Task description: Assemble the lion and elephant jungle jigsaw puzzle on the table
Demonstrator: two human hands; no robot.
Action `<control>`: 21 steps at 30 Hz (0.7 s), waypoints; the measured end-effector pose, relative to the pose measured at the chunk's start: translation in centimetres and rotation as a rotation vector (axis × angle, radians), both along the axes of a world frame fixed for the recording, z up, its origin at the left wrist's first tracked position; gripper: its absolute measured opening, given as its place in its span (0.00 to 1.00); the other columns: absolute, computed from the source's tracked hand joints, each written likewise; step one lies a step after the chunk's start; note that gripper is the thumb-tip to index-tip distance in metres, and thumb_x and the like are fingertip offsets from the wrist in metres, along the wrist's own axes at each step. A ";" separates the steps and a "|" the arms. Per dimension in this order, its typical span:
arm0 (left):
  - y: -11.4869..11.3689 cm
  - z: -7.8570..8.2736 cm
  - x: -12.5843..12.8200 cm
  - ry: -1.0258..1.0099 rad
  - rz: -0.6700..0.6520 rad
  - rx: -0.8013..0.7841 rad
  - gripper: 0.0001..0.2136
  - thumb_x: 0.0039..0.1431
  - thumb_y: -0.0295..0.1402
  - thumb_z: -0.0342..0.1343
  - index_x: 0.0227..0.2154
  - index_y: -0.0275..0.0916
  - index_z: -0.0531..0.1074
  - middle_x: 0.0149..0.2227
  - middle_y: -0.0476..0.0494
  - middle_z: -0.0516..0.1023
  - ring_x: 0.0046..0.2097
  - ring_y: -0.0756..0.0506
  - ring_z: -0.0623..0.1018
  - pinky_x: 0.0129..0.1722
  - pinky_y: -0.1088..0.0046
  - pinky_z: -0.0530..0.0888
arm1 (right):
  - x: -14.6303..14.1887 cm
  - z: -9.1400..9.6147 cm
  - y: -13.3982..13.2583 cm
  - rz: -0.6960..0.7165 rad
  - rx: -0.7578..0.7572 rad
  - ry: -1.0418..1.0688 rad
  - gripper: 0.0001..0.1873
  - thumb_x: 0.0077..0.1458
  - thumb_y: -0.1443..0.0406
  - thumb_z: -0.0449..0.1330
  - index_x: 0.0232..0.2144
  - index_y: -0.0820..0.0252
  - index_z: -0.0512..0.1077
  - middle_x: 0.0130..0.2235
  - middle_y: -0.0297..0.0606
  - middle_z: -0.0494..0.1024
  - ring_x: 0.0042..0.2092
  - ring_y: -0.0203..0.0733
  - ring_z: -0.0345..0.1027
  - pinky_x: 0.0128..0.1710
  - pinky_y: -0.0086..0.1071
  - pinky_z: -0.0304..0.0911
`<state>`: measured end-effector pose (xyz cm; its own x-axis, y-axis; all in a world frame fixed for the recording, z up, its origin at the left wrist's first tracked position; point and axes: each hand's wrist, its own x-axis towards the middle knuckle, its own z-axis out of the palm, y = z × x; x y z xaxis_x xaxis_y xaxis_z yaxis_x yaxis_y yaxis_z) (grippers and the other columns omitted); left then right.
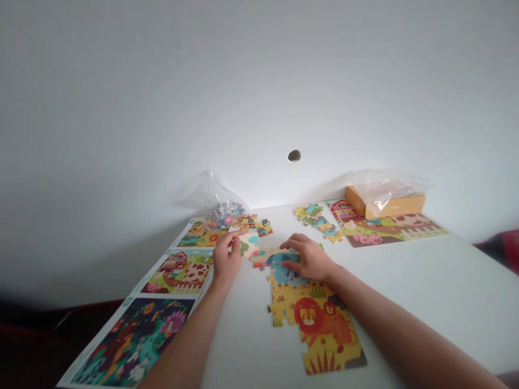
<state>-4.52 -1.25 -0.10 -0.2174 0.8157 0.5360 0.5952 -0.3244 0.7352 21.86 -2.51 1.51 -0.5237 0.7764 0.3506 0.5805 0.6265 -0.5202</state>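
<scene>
A partly joined jigsaw puzzle (pixel 310 313) lies on the white table, with a red-maned lion, a smaller lion and a blue elephant on it. My left hand (pixel 227 258) pinches a pale puzzle piece (pixel 250 245) with green and blue patches, just beyond the puzzle's upper left corner. Whether that piece touches the pieces below it, I cannot tell. Over the elephant part is my right hand (pixel 310 258), its fingers bent and apart, hiding some of the picture.
Loose puzzle pieces (pixel 318 220) lie beyond my right hand, and more pieces (pixel 259 224) lie beyond my left. A picture sheet (pixel 133 340) runs along the left edge. A bag of pieces (pixel 221 208) and an orange box (pixel 397 205) under clear plastic stand by the wall.
</scene>
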 end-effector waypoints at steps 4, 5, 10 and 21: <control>0.3 -0.1 -0.6 0.044 0.074 -0.027 0.12 0.61 0.33 0.48 0.38 0.40 0.78 0.42 0.45 0.81 0.44 0.42 0.78 0.44 0.69 0.72 | 0.2 -0.1 0.1 0.069 0.004 -0.096 0.24 0.50 0.56 0.68 0.50 0.54 0.75 0.49 0.44 0.71 0.49 0.49 0.66 0.52 0.42 0.62; 0.4 -0.1 -0.7 0.068 0.083 -0.028 0.12 0.61 0.32 0.48 0.38 0.40 0.78 0.42 0.45 0.81 0.44 0.42 0.78 0.44 0.68 0.72 | 0.2 -0.1 0.1 0.068 0.002 -0.105 0.24 0.50 0.56 0.68 0.49 0.54 0.75 0.49 0.44 0.71 0.49 0.49 0.65 0.52 0.43 0.61; 0.5 -0.2 -0.8 0.088 0.098 -0.041 0.12 0.59 0.31 0.49 0.37 0.41 0.78 0.40 0.46 0.82 0.42 0.42 0.79 0.41 0.70 0.73 | 0.2 -0.1 0.1 0.056 -0.012 -0.115 0.23 0.51 0.55 0.68 0.50 0.52 0.75 0.50 0.43 0.71 0.50 0.50 0.64 0.53 0.44 0.60; 0.6 0.1 -0.8 -0.401 0.024 -0.072 0.12 0.52 0.37 0.58 0.37 0.38 0.80 0.38 0.46 0.82 0.39 0.44 0.78 0.36 0.73 0.73 | 1.6 0.6 0.8 0.049 -0.066 -0.232 0.24 0.51 0.51 0.68 0.50 0.45 0.76 0.54 0.44 0.68 0.54 0.54 0.60 0.55 0.50 0.55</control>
